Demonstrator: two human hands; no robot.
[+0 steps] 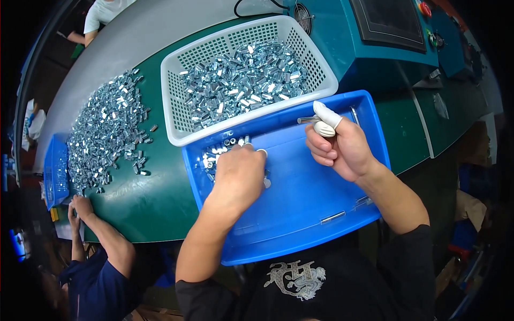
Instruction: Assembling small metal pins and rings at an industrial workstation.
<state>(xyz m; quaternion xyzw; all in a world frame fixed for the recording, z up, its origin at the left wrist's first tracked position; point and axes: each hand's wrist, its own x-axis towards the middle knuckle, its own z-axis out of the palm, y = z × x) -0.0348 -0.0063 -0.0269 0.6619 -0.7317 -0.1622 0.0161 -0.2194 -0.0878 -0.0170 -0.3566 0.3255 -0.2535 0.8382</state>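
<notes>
Right hand (347,145) is pinching a rod (305,120) between fingers; left hand (240,172) is dipping among parts (211,159), grip unclear; many more are filling the basket (176,101).

A teal machine (350,56) stands at the back of the green counter (160,208) — dark screen (391,21), red button (425,8) — with a round black fan grille (303,20) beside it. Over to the left there's a loose heap of shiny metal pieces (107,128), a small blue basket (56,182) and a co-worker in navy (99,289); further off, someone in a pale shirt (101,15).
</notes>
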